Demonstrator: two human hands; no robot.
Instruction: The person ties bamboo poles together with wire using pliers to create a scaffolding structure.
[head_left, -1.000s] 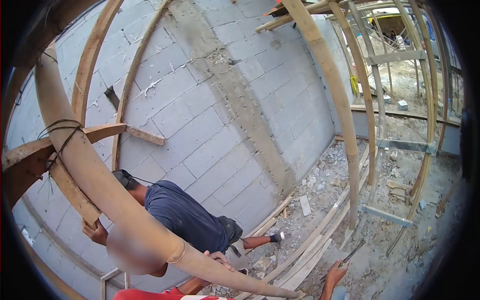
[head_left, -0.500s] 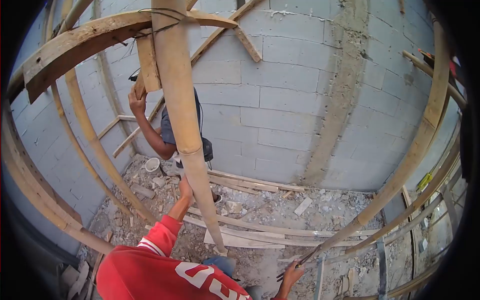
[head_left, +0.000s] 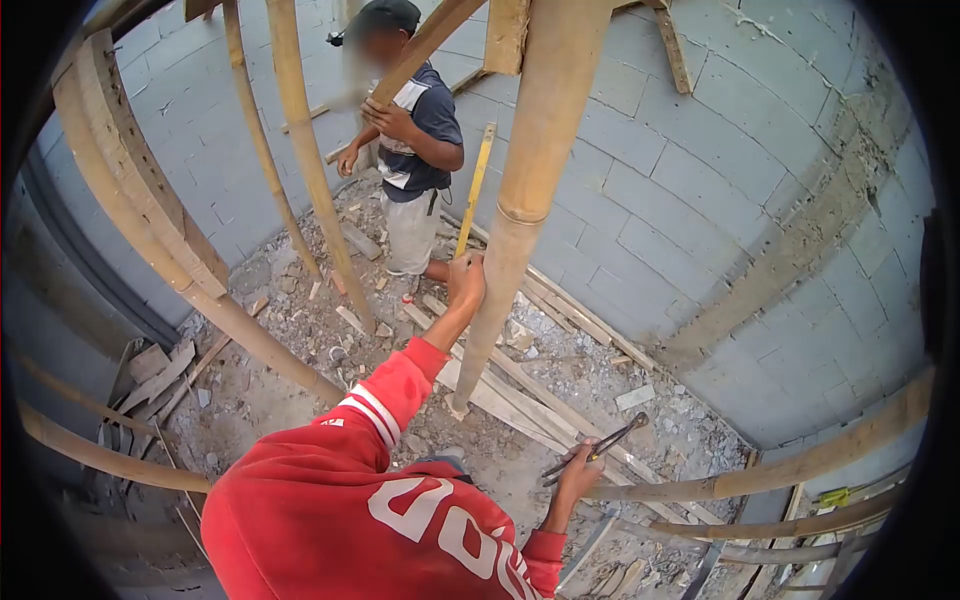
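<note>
My left hand (head_left: 466, 282) is closed at the left side of a thick upright bamboo pole (head_left: 518, 190), just below one of its joints. A yellow strip with dark marks (head_left: 476, 188) rises from right behind that hand. Lower right, my right hand (head_left: 578, 474) grips dark long-handled pincers (head_left: 620, 437), their head pointing away over the rubble. Both my arms are in red sleeves. The pole's foot stands on the ground among loose boards (head_left: 515, 412).
A co-worker (head_left: 415, 150) stands beyond the pole, hands near a slanting timber (head_left: 425, 50). Several thinner bamboo poles (head_left: 305, 150) rise at the left. More bamboo (head_left: 780, 480) crosses at right. A grey block wall (head_left: 640, 190) runs behind; rubble (head_left: 270, 370) covers the ground.
My view has swung and tilted, bringing more of the co-worker and the yellow strip into sight. My left hand stays at the pole. The pincers now show more fully, their head pointing up and right.
</note>
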